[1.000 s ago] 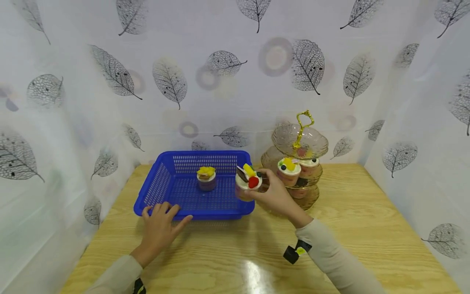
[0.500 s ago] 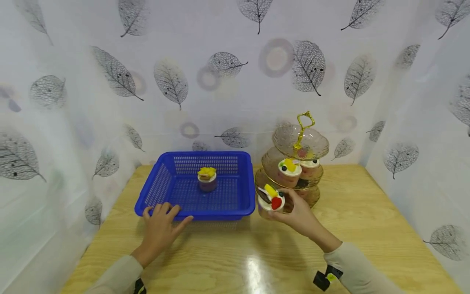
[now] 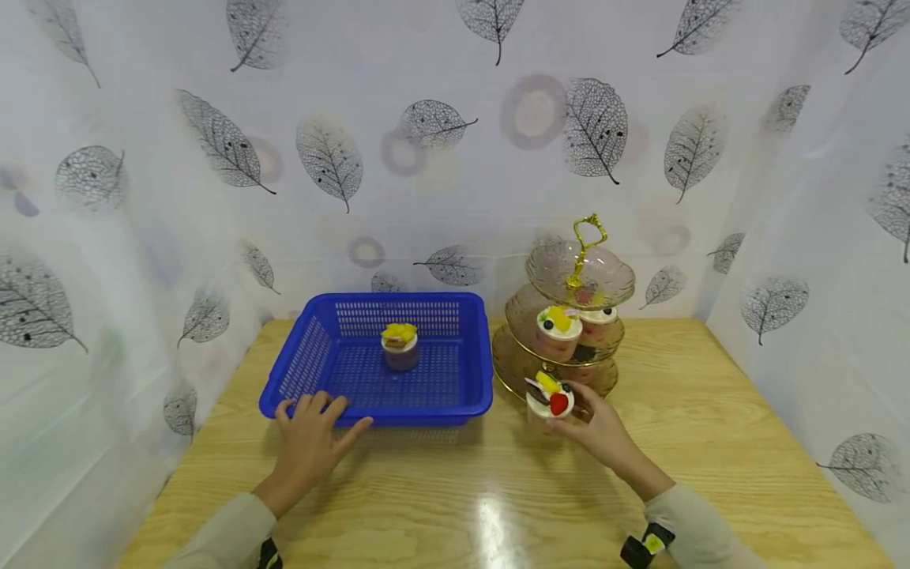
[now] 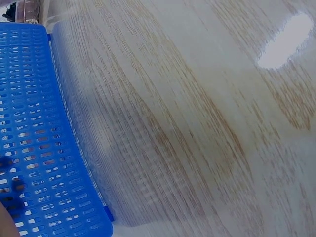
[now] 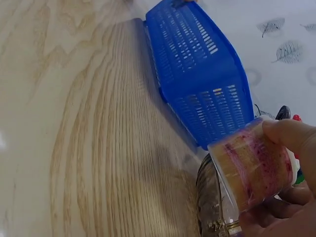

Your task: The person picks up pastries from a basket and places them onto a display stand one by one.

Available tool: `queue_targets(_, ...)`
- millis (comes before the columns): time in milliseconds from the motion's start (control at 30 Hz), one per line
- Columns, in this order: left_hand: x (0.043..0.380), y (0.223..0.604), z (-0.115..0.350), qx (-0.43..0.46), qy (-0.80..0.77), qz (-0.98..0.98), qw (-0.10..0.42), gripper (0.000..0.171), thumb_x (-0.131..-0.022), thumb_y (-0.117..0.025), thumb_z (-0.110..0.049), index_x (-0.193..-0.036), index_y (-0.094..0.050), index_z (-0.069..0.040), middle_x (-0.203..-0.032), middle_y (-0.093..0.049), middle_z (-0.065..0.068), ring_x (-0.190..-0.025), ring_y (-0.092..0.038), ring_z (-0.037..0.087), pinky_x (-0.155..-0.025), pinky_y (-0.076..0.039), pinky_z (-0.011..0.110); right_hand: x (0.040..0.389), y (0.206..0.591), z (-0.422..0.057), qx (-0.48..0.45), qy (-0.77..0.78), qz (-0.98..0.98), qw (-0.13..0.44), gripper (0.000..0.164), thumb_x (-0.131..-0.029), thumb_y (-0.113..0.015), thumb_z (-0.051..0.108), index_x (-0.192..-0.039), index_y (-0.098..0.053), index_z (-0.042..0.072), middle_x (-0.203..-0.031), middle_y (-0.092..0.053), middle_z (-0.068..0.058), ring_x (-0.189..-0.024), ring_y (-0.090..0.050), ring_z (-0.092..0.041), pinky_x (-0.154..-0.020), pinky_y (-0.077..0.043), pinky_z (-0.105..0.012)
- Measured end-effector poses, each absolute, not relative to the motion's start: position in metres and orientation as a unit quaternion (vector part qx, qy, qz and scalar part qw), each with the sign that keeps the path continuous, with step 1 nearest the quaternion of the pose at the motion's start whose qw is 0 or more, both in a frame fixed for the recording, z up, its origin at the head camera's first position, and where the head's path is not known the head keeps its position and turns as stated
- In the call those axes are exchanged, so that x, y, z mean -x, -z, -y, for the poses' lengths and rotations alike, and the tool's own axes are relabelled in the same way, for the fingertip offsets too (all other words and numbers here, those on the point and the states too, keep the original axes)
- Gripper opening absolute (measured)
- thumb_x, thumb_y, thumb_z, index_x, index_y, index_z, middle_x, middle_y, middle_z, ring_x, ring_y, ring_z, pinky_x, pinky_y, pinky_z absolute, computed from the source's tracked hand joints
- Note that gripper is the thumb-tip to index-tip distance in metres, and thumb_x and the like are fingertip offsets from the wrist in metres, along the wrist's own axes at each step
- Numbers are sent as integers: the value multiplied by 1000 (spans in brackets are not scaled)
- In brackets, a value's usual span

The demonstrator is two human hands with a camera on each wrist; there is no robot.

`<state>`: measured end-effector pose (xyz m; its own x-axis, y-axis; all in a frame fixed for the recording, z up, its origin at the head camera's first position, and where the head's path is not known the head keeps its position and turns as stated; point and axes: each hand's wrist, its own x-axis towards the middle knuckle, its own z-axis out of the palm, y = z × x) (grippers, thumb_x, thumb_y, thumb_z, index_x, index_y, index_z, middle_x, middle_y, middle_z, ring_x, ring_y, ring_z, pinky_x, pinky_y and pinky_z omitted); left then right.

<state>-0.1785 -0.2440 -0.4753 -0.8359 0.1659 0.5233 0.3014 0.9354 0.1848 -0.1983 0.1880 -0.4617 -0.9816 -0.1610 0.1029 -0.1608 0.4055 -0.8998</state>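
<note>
My right hand [image 3: 604, 433] holds a dessert cup [image 3: 550, 401] topped with white cream, a strawberry, yellow fruit and a dark piece, in front of the tiered stand's lowest plate. In the right wrist view the thumb and fingers grip the clear wall of that dessert cup [image 5: 254, 165], its layers showing pink and tan. My left hand [image 3: 310, 442] rests on the front rim of the blue basket [image 3: 398, 415], fingers over the edge. A dessert cup with yellow fruit [image 3: 400, 348] stands inside the basket. In the left wrist view the basket's perforated wall [image 4: 44, 138] fills the left side.
A three-tier clear stand [image 3: 508, 352] with gold trim and a gold handle [image 3: 588, 241] stands right of the basket. Several dessert cups [image 3: 558, 336] sit on its tiers, some partly hidden. A leaf-patterned curtain [image 3: 441, 197] closes off the back of the wooden table [image 3: 426, 498].
My right hand has carried the dessert cup from over the basket's right edge rightward and toward me, to in front of the stand. The left hand has stayed on the rim.
</note>
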Motion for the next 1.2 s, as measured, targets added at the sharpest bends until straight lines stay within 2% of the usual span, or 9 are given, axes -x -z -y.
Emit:
queue_targets(100,179,476,244,122,131,949,260,48,-81,-67,-55,-99,-69,-11,-91,-60,9,-88,-53,33,-89,-24,68,205,465,-192,97,540,-836,0,67,-84,-74,12,-139,-41,-6,-129,-54,-24,-116,-53,-35,-95,-45,-46)
queue_targets(233,179,477,243,122,131,949,259,48,-81,-66,-56,-98,-69,-11,-91,-61,8,-88,-53,32,-89,-24,67,210,468,-195,91,550,-830,-5,63,-85,-72,8,-138,-41,-7,-128,-53,-26,-114,-55,-34,-91,-48,-36)
queue_targets(400,180,477,243,125,133,945,270,47,-80,-68,-55,-96,-69,-10,-90,-61,9,-86,-53,33,-88,-24,67,213,468,-196,89,570,-817,11,63,-86,-70,7,-139,-39,-9,-132,-50,-28,-116,-54,-36,-86,-48,-24)
queue_targets(533,180,476,243,129,133,943,278,47,-79,-69,-53,-96,-69,-10,-89,-61,9,-85,-53,33,-88,-24,67,216,469,-196,83,582,-809,29,64,-87,-70,9,-141,-38,-7,-135,-48,-28,-117,-54,-33,-83,-48,-19)
queue_targets(867,178,477,244,124,129,946,269,47,-80,-68,-54,-96,-68,-11,-90,-61,9,-86,-53,33,-89,-24,67,220,469,-198,74,592,-801,49,62,-89,-68,14,-140,-40,-7,-134,-49,-27,-116,-55,-30,-81,-49,-20)
queue_targets(1000,178,477,244,124,132,946,270,46,-80,-69,-54,-96,-68,-11,-90,-61,9,-86,-53,33,-89,-23,67,223,471,-198,67,596,-799,46,61,-89,-69,15,-138,-41,-7,-133,-50,-26,-115,-55,-25,-82,-48,-19)
queue_targets(1200,179,476,244,123,133,946,268,47,-80,-68,-54,-96,-69,-10,-91,-61,9,-86,-53,33,-89,-23,67,229,473,-197,51,591,-804,30,55,-86,-72,15,-129,-47,-8,-126,-55,-25,-104,-58,-15,-80,-49,-19)
